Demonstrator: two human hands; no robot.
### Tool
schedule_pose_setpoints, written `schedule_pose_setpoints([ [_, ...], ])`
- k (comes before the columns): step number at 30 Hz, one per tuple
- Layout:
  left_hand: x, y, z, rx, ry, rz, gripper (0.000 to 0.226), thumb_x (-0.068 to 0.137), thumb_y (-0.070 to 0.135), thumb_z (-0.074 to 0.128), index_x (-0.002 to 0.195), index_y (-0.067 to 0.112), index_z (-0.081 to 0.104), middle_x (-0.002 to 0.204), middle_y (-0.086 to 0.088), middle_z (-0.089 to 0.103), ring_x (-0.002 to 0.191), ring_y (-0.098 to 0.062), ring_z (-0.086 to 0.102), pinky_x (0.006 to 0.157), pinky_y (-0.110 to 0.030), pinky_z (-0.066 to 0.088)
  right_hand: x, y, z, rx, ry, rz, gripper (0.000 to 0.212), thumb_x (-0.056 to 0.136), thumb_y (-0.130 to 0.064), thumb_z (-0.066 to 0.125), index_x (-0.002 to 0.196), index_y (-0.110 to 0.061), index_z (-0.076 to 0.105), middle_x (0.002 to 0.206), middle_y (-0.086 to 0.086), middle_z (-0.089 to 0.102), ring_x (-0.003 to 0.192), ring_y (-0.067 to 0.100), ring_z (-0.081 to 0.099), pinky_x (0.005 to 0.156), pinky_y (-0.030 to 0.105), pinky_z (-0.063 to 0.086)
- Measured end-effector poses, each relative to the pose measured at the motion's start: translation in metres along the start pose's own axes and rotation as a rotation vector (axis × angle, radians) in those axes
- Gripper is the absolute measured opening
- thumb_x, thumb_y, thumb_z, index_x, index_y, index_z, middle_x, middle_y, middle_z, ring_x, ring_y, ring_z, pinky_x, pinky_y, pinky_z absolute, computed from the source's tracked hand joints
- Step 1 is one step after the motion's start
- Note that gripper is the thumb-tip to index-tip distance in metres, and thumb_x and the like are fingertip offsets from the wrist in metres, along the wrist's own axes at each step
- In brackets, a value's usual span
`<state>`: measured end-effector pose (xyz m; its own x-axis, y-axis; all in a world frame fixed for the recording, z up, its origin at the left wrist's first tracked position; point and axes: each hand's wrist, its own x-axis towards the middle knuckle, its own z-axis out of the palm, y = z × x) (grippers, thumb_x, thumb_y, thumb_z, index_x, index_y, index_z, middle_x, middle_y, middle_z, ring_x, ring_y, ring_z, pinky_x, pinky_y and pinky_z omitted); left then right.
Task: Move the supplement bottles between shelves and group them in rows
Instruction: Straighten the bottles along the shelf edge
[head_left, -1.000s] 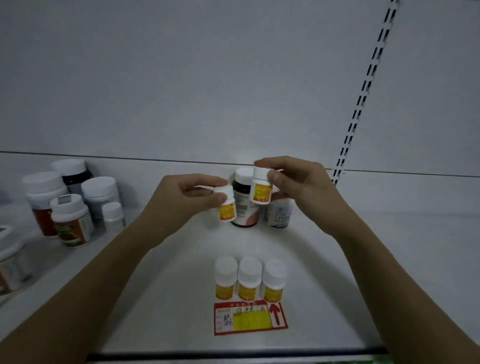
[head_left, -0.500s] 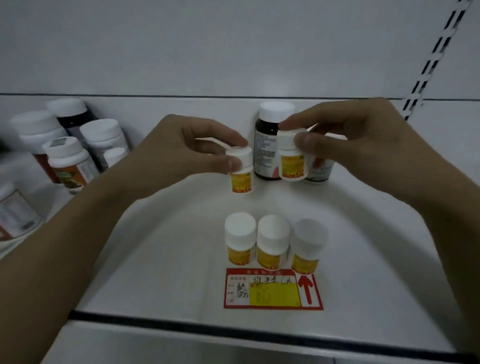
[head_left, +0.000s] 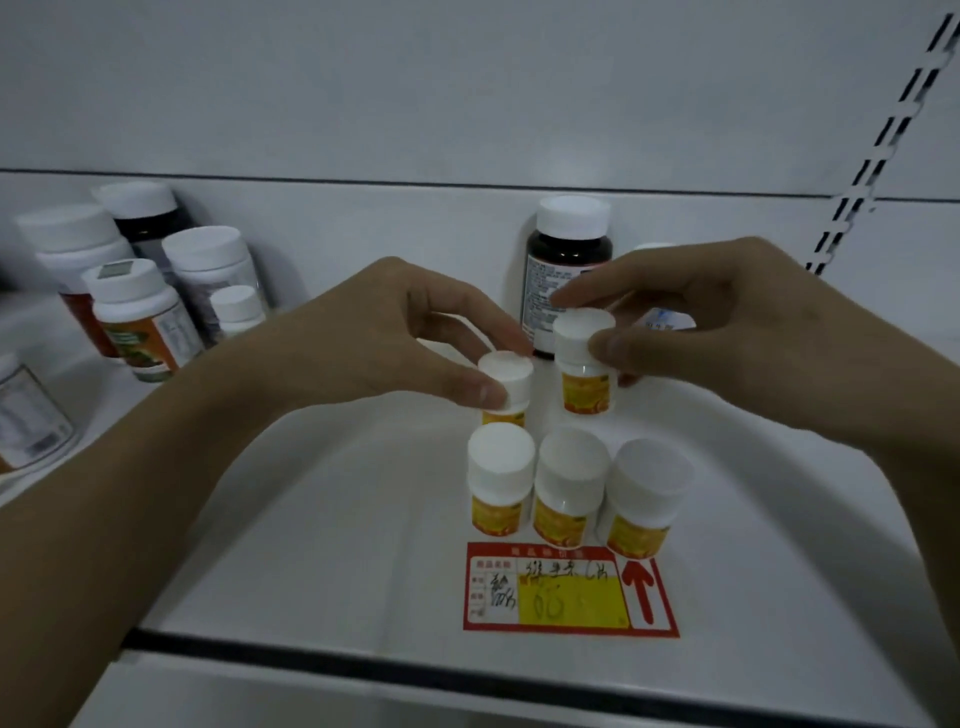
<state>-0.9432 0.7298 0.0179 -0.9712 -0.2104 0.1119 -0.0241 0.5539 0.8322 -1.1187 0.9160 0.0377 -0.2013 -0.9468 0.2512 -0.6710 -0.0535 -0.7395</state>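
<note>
Two small yellow-label bottles in play, one per hand, both upright with caps up. My left hand (head_left: 395, 338) pinches the left bottle (head_left: 506, 384) by its cap, thumb in front, fingers behind; my right hand (head_left: 727, 332) does the same on the right bottle (head_left: 584, 364), grip clamped around the cap and shoulder. Just below them in the frame, at centre, sits the front row of three matching bottles (head_left: 571, 488) on the shelf (head_left: 311, 545), lined up behind the red and yellow price tag (head_left: 569, 590). What matters here: the left bottle hangs right behind the leftmost front bottle, the right one behind the middle bottle. So straight down looks right for both, to start a second row. The dark brown bottle (head_left: 566, 270) stands close behind, upper centre, so I'd stay forward of it.
</note>
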Motion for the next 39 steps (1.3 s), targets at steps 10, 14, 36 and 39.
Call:
schedule_pose_setpoints([
  [10,-0.006,-0.008,0.004,-0.133,-0.062,-0.049,0.037,0.078,0.032,0.074,0.112,0.017,0.072,0.113,-0.007,0.072,0.105,-0.019,0.069,0.080,-0.024,0.055,0.002,0.006,0.003,-0.054,-0.194,0.075,0.035,0.064,-0.043,0.071,0.099,-0.046,0.073,0.092,-0.019,0.071,0.087,0.002,0.069,0.085,0.026,0.053],
  [14,-0.009,-0.010,0.001,-0.161,-0.057,-0.051,0.038,0.081,0.030,0.071,0.113,0.010,0.070,0.114,-0.012,0.071,0.104,-0.019,0.069,0.080,-0.023,0.055,0.004,0.010,0.005,-0.031,-0.261,0.088,0.030,0.068,-0.043,0.069,0.099,-0.047,0.072,0.092,-0.026,0.069,0.083,0.000,0.069,0.073,0.020,0.059],
  [36,-0.006,-0.018,-0.002,-0.175,-0.117,0.000,0.037,0.085,0.037,0.072,0.114,0.013,0.070,0.112,-0.007,0.072,0.104,-0.019,0.070,0.081,-0.025,0.056,0.006,0.018,0.007,0.114,-0.315,0.104,0.023,0.080,-0.033,0.065,0.100,-0.038,0.076,0.100,-0.008,0.076,0.092,0.014,0.073,0.083,0.029,0.060],
  [39,-0.005,-0.022,-0.002,-0.191,-0.116,0.011,0.035,0.086,0.034,0.071,0.114,0.014,0.070,0.112,-0.006,0.072,0.104,-0.019,0.070,0.082,-0.025,0.056,0.006,0.017,0.007,0.104,-0.308,0.103,0.021,0.083,-0.028,0.065,0.100,-0.035,0.076,0.100,-0.008,0.076,0.093,0.013,0.072,0.084,0.032,0.060],
])
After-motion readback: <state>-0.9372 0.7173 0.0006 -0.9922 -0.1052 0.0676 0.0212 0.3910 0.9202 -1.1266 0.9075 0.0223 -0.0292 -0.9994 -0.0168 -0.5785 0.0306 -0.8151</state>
